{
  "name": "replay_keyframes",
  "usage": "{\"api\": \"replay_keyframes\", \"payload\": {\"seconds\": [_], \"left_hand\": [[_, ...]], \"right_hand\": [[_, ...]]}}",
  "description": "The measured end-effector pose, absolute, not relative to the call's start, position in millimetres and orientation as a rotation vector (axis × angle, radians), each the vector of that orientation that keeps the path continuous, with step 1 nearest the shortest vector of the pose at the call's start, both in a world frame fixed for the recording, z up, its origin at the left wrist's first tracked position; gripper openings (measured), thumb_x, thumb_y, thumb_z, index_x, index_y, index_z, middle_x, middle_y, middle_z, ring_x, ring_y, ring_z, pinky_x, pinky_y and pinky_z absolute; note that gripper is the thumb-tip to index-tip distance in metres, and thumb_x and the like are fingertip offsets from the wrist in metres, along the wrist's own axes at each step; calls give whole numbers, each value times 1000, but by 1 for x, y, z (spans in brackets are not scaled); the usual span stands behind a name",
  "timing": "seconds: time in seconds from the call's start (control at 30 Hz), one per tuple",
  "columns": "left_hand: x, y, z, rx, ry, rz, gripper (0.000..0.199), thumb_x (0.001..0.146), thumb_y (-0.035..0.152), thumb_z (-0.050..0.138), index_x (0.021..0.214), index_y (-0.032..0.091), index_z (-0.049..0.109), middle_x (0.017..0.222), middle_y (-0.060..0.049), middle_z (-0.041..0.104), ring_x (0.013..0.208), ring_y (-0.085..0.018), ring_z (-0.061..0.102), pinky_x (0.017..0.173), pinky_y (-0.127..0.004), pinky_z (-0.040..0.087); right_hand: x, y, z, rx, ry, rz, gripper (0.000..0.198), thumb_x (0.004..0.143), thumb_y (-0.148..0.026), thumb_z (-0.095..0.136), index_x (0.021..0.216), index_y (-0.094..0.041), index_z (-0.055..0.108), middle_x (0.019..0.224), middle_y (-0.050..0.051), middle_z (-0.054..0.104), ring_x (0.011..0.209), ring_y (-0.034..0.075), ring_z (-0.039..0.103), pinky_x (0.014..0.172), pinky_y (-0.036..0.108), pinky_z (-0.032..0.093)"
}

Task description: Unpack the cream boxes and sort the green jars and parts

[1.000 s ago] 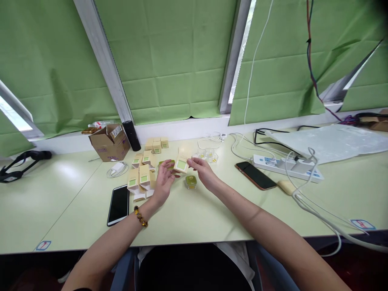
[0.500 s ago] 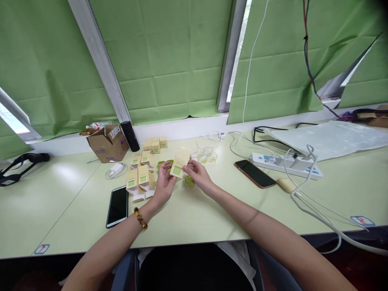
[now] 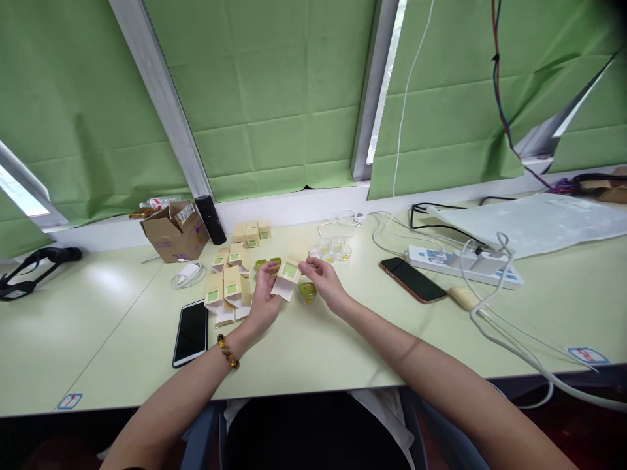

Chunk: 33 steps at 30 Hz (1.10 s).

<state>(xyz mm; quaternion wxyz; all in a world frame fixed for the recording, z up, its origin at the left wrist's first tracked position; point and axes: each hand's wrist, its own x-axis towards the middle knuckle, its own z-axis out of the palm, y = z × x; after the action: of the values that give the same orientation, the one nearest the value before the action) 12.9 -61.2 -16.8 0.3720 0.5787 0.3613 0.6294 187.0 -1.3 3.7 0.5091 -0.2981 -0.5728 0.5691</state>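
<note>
Between my two hands is a small cream carton with a square cut-out window, its white end flap hanging open toward me. My left hand grips its left side, and my right hand pinches its upper right corner. Just below my right fingers stands a small clear container with a green lid on the table. Green lids lie partly hidden behind my left fingers. Left of my left hand stand several similar cartons, some with flaps open. Clear plastic cups with yellow spots sit beyond my right hand.
Closed small cartons stand at the back beside a black cylinder and a cardboard box. Phones lie left and right. A white power strip with cables spreads across the right side.
The carton has tilted and opened up: it was flat-looking and upright, and now its white flap hangs down toward me. The green-lidded container shows more fully.
</note>
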Motion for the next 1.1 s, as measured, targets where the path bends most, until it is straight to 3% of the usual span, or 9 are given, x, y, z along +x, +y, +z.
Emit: {"api": "replay_keyframes", "payload": {"seconds": [0.1, 0.27, 0.47, 0.73, 0.9, 1.1], "left_hand": [[12, -64, -18, 1517, 914, 1586, 68, 75, 12, 70, 136, 29, 45, 131, -7, 55, 129, -25, 56, 103, -37, 45], [12, -69, -11, 1637, 1056, 1603, 50, 94, 31, 66, 139, 27, 45, 141, -11, 53, 125, -26, 57, 100, -39, 46], [15, -69, -9, 1776, 1330, 1646, 54, 91, 35, 75, 136, 25, 47, 133, -12, 59, 116, -24, 61, 94, -38, 49], [15, -74, -15, 1984, 1284, 1654, 37, 107, 29, 47, 143, 23, 44, 136, -15, 59, 127, -26, 61, 109, -46, 49], [17, -74, -13, 1925, 1265, 1632, 43, 103, 31, 57, 143, 24, 44, 139, -15, 59, 129, -26, 62, 109, -46, 51], [22, -75, -10, 1665, 1152, 1581, 69, 87, 28, 79, 145, 27, 41, 141, -14, 60, 131, -28, 61, 109, -45, 51]], "right_hand": [[193, 3, 7, -778, -1353, 1361, 55, 78, -74, 74, 87, -20, 71, 87, 7, 78, 84, 23, 70, 77, 34, 50], [195, 3, 9, -813, -1354, 1383, 56, 75, -75, 76, 85, -19, 71, 85, 7, 79, 83, 23, 69, 75, 33, 48], [189, -5, 10, -750, -1316, 1497, 59, 68, -70, 86, 95, -21, 69, 91, 8, 82, 87, 28, 77, 79, 37, 57], [189, -2, 7, -741, -1314, 1486, 64, 68, -71, 86, 105, -22, 69, 105, 10, 82, 100, 31, 78, 84, 40, 62], [186, -5, 4, -738, -1356, 1454, 72, 67, -76, 83, 113, -22, 70, 116, 12, 80, 106, 31, 77, 86, 40, 63], [186, -6, 5, -765, -1370, 1445, 70, 68, -76, 83, 111, -22, 70, 116, 13, 80, 106, 31, 76, 83, 39, 64]]}}
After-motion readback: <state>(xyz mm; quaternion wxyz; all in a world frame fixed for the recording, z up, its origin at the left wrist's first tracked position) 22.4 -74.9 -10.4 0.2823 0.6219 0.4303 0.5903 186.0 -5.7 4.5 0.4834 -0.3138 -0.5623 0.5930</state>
